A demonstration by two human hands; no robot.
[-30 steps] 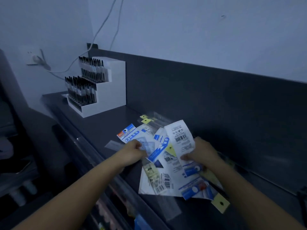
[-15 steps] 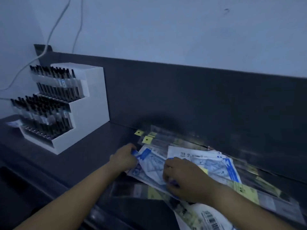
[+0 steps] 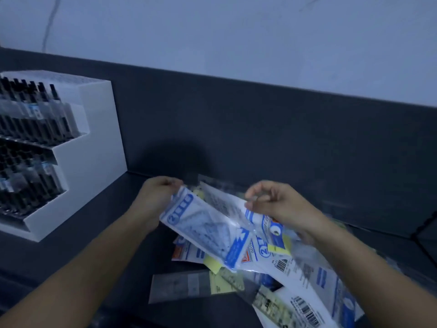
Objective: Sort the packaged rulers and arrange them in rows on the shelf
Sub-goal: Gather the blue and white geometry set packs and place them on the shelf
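Head view: both arms reach forward over a dark shelf (image 3: 106, 221) that ends at a dark back panel (image 3: 260, 138), with a pale wall (image 3: 236, 31) above it. The left grip (image 3: 156, 197) is clenched on the top corner of a blue-and-white ruler packet (image 3: 205, 223), which hangs tilted, its lower end down to the right. The right grip (image 3: 279, 204) pinches the upper edge of a second packet (image 3: 260, 254) between thumb and curled fingers. That packet lies just behind the first and overlaps it.

Both packets are held above a loose pile of packets (image 3: 295, 280) that spreads across the shelf toward the lower right. Several show barcodes and yellow tags. A clear flat sleeve (image 3: 179, 285) lies at the pile's left edge, apart from the grips.

At the left stands a white stepped stand (image 3: 94, 143) with rows of dark pens (image 3: 30, 114), its back against the panel. Bare shelf lies between the stand's right edge and the left grip. More bare shelf runs in front of the stand under the left forearm. The picture is dim and somewhat blurred.
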